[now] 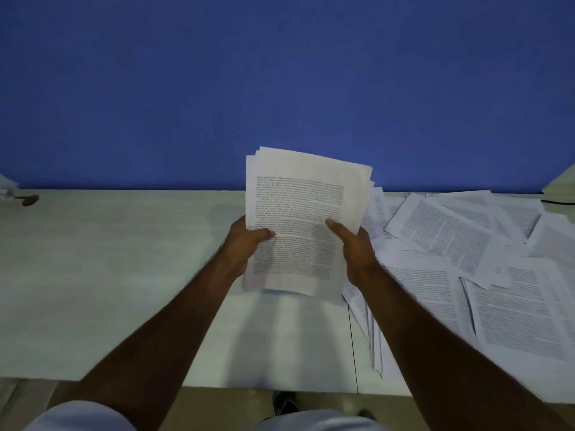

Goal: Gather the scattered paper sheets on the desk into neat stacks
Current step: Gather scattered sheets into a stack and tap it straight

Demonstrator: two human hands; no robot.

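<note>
I've got a bundle of sheets (298,219) held upright over the desk (109,275), left hand (245,241) pinching one side, right hand (354,247) the other, thumbs across the front page. The top edges are fanned and uneven, so it's not squared yet. The rest of the loose pages (466,259) lie spread out on the right. My worry: the grip sits low, so if I tap it down too hard the inner sheets could slide out and scatter again.
</note>
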